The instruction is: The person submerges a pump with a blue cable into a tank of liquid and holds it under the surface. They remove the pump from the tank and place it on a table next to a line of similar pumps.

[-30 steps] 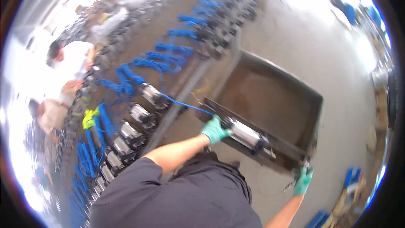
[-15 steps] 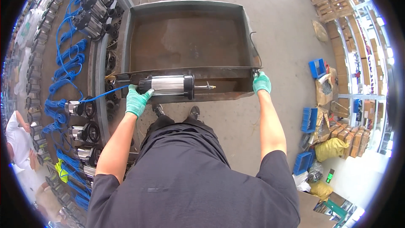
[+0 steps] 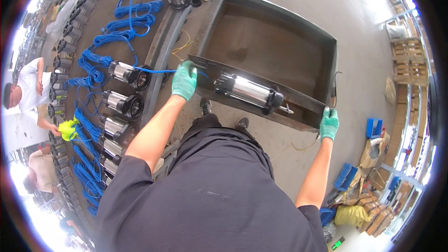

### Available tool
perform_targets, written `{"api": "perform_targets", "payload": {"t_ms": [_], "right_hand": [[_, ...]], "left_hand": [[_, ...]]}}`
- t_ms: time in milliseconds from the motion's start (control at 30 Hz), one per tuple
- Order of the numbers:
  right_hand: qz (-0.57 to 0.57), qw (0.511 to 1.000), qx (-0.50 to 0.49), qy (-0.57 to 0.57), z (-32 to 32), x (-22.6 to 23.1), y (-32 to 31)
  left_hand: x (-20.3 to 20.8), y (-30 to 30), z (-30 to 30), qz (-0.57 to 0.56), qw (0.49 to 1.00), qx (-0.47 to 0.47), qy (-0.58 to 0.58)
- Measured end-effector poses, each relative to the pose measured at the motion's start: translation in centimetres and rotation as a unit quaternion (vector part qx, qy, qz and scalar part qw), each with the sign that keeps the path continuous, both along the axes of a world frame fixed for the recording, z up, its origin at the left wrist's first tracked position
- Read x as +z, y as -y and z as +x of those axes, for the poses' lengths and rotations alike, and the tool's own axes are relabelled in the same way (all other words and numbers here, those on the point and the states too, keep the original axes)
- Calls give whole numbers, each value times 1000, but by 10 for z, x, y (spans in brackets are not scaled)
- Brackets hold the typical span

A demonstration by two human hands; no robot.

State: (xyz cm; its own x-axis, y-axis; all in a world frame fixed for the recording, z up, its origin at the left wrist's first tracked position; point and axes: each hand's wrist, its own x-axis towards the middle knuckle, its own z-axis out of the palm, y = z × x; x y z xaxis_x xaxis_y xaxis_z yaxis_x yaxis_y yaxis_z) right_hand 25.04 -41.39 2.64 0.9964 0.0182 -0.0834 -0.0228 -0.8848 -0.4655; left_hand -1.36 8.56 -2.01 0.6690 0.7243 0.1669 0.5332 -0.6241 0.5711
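Note:
A pump motor [image 3: 249, 91], silver with black ends, lies along the narrow front compartment of a rusty metal tank [image 3: 275, 4]. Its thin shaft points to the right. My left hand [image 3: 184, 84], in a green glove, is closed on the tank's left front corner. A blue cable [image 3: 161, 71] from the left passes at this hand and reappears beside the motor; whether the fingers also pinch it is hidden. My right hand [image 3: 329, 124], gloved the same way, is closed round the tank's right front corner.
On the left, similar motors [image 3: 122, 103] stand in a row beside blue cable coils [image 3: 126, 23] and a metal rail [image 3: 161, 51]. Co-workers in light shirts [image 3: 35, 84] are farther left. To the right are blue bins [image 3: 346, 176], a yellow sack [image 3: 351, 216] and shelves [image 3: 413, 154].
My left hand has left the motor's end and taken hold of the tank's left front corner. My right hand stays at the right corner. The whole view has swung, tilting the tank.

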Motion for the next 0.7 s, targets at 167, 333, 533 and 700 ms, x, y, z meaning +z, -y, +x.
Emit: {"api": "perform_targets", "payload": {"t_ms": [167,333,533,700], "right_hand": [[176,968,151,98,-73,37,-143],[153,947,239,148,-101,32,-217],[32,946,250,204,-99,29,-223],[26,947,236,217,-99,23,-224]], "left_hand": [[28,-58,2,133,955,-142,-223],[41,-82,19,30,898,-256,-357],[43,-89,28,17,880,-269,-391],[43,-92,30,-56,942,-229,-241]]}}
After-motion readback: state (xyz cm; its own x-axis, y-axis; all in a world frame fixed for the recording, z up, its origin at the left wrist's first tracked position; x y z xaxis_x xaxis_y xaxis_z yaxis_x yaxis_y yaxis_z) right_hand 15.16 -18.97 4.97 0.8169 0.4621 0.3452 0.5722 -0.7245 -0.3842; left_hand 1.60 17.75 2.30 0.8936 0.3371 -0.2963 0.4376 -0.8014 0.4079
